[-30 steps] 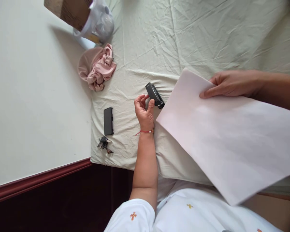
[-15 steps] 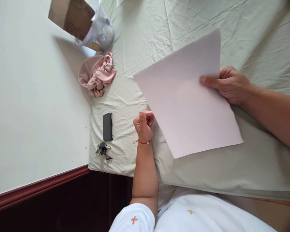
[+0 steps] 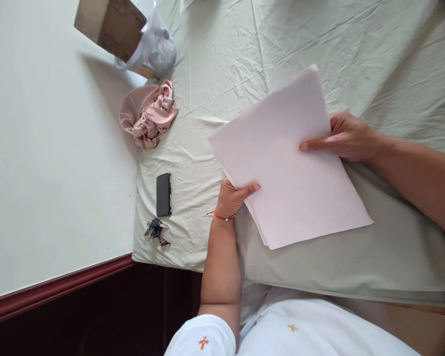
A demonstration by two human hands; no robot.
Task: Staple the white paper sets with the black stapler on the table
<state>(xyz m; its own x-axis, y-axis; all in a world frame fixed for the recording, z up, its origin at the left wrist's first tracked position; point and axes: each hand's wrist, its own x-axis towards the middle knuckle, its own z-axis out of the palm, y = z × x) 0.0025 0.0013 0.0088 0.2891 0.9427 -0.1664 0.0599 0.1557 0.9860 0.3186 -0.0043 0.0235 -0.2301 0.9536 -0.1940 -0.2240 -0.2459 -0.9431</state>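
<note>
Blank white sheets of paper (image 3: pixel 282 173), stacked slightly out of line, are held tilted above the cloth-covered table. My left hand (image 3: pixel 234 197), with a red string bracelet (image 3: pixel 224 216) on its wrist, grips the left edge, thumb on top and fingers hidden beneath. On the opposite edge, my right hand (image 3: pixel 343 138) pinches the paper, its thumb lying flat on the upper face. How many sheets there are I cannot tell; a second edge peeks out at the lower left.
A pale green cloth (image 3: pixel 215 59) covers the table. Along the wall side lie a black phone (image 3: pixel 163 194), keys (image 3: pixel 156 231) and a crumpled pink fabric item (image 3: pixel 150 113). Behind them a plastic bag (image 3: pixel 159 49) stands beside a brown cardboard piece (image 3: pixel 113 27).
My left hand has moved from a curled pose beside the paper to gripping its left edge. The paper's far corner has dropped lower and toward the left, and the right hand has shifted slightly left.
</note>
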